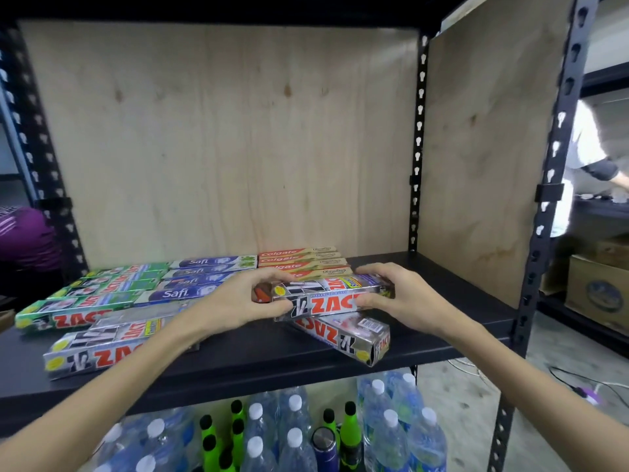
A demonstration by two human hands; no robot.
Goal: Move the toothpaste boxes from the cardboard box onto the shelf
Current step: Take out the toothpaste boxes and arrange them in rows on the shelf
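Observation:
Both my hands hold a silver Zact toothpaste box (326,298) just above the black shelf (258,352). My left hand (238,301) grips its left end and my right hand (401,298) grips its right end. Another silver Zact box (347,338) lies skewed underneath it on the shelf. Two more silver Zact boxes (98,345) lie at the front left. Green Zact boxes (85,298), blue Safi boxes (200,277) and red Colgate boxes (299,258) lie in rows behind. The cardboard box is out of view.
Plywood panels (221,141) close the back and right side of the shelf bay. Water bottles (391,427) and green-capped bottles (235,434) stand on the level below. A person (589,148) works at the far right, beside cardboard cartons (599,291) on the floor.

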